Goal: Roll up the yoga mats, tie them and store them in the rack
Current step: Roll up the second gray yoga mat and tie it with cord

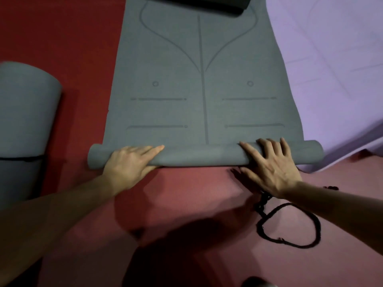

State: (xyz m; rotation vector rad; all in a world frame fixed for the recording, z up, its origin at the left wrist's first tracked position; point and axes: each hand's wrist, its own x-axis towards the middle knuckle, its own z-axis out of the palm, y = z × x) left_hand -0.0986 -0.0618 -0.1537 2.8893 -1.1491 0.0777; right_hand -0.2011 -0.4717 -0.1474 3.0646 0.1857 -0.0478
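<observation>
The grey yoga mat point(203, 83) lies flat on the red floor point(186, 193), its near end wound into a narrow roll point(199, 155). The left hand point(130, 162) rests on the roll near its left end, fingers straight along the top. The right hand point(271, 164) presses the roll near its right end, fingers spread wide; neither hand grips. A black cord point(260, 206) lies looped on the floor just behind the right wrist. A rolled grey mat point(24, 112) with a dark band lies well left of the left hand. A purple mat point(335, 69) lies spread right of the right hand. A dark object point(207, 5), possibly another rolled mat, lies far ahead of both hands.
</observation>
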